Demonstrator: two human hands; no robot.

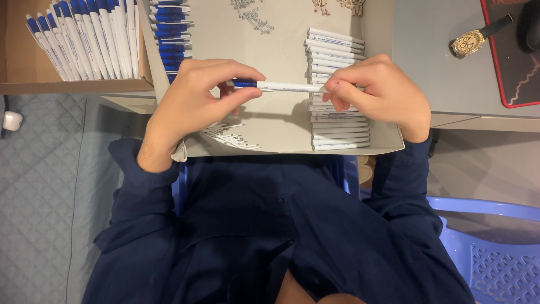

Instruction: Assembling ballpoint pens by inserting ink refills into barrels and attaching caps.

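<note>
While both hands grip a pen (281, 86), tray (281, 132) holds white barrels (336, 121) w/ clips (230, 137).

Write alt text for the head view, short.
A person's left hand and right hand hold a white pen with a blue end level between them over a shallow cardboard tray. A column of white pen barrels lies in the tray; a box of finished pens sits upper left, a wristwatch upper right.

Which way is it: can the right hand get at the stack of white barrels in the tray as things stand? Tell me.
Probably yes. The right hand hovers right over the stack of white barrels, nothing between them. But it and the left hand both pinch one pen, so its fingers are occupied.
</note>
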